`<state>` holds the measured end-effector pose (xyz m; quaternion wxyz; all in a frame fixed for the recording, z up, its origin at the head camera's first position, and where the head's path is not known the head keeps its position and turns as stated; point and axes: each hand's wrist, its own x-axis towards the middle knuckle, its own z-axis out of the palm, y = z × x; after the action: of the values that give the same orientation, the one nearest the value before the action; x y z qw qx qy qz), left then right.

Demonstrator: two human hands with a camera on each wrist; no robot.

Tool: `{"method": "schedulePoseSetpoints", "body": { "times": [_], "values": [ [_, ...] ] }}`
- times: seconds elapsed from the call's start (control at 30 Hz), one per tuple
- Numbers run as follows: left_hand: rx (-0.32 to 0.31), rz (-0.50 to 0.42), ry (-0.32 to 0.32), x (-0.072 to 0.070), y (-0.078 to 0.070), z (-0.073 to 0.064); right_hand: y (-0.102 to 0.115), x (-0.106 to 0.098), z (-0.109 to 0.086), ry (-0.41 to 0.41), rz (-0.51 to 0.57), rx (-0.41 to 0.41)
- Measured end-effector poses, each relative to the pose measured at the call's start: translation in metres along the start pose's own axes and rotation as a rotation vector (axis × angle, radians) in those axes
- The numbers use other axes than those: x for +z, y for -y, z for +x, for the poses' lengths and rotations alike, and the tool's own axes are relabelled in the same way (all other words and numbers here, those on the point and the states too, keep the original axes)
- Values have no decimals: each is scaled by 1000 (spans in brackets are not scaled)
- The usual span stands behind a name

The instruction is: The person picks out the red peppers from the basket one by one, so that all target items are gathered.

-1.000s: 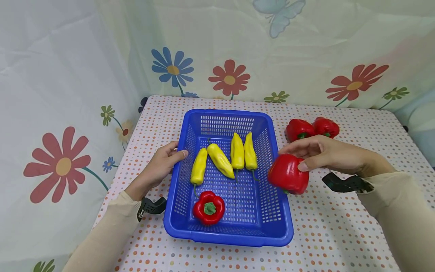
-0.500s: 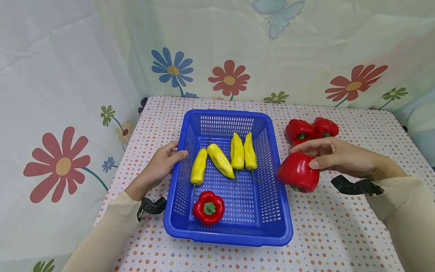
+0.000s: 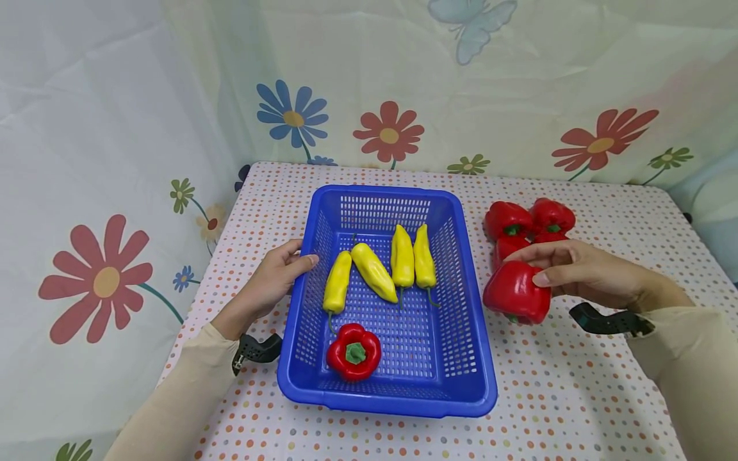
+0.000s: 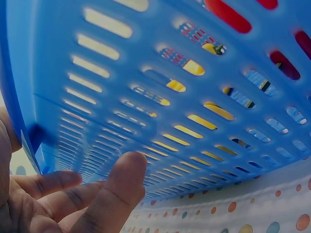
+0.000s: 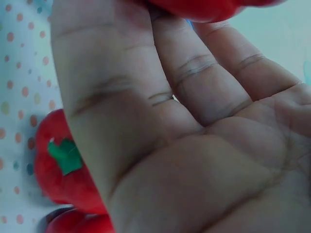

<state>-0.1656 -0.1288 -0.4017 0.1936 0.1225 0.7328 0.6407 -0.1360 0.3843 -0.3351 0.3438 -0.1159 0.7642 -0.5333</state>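
A blue plastic basket (image 3: 392, 406) with slotted walls stands on the table. My left hand (image 3: 271, 282) holds its left rim, thumb over the top and fingers along the outer wall (image 4: 160, 97). In the basket lie several yellow peppers (image 3: 373, 272), and a red bell pepper (image 3: 340, 368) sits near its front left corner, green stem up. My right hand (image 3: 594, 275) pinches another red bell pepper (image 3: 516, 291) between thumb and fingers, just outside the right rim. That pepper is tilted, stem end downward; in the right wrist view only its lower edge (image 5: 204, 8) shows.
Behind the right hand several more red bell peppers (image 3: 507, 219) sit in a cluster on the dotted tablecloth (image 3: 594, 371). One of them, a red pepper (image 5: 53, 170), shows below the hand in the right wrist view. A flowered curtain (image 3: 334, 77) rises behind and at the left.
My right hand has moved to the right with the red bell pepper, from over the basket's right rim to just outside it. My left hand and the basket have stayed in place.
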Motion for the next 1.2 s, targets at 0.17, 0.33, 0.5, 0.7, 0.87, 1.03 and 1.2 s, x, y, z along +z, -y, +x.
{"method": "schedulePoseSetpoints", "body": {
  "times": [0.17,0.33,0.5,0.7,0.87,1.03,1.2],
  "values": [
    [-3,3,-4,0,1,0,-14,-1,-2,-9,26,8],
    [-1,5,-5,0,2,1,-27,-1,-3,-23,44,23],
    [-2,-1,-3,0,2,1,-37,-1,-4,-34,63,56],
    [-4,2,-8,0,1,1,-45,0,-6,-57,82,114],
    [-3,3,-7,0,1,0,-52,0,-10,-69,78,122],
    [3,6,-9,0,1,0,-59,0,-13,-87,67,122],
    [5,4,-8,0,1,0,-65,0,-14,-91,60,131]
  ]
}}
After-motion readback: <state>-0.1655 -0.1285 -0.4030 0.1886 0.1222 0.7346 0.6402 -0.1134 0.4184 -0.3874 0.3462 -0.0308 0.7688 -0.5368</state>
